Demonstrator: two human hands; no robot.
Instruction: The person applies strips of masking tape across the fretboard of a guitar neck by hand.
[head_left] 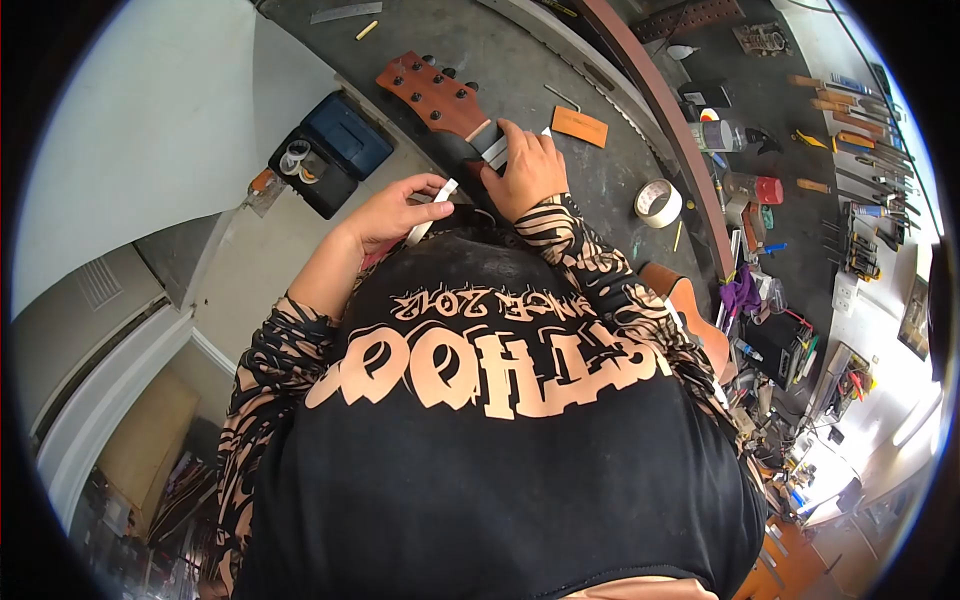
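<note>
The guitar (428,90) lies on the bench (620,150), headstock (455,115) toward the upper left, long axis slanting down and right beneath the right hand (528,170), whose grip I cannot tell. The left hand (405,212) pinches a white strip (449,189), tilted up to the right.

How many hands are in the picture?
2: the left hand, holding a white strip, and the right hand, near the guitar headstock. I see no others.
</note>
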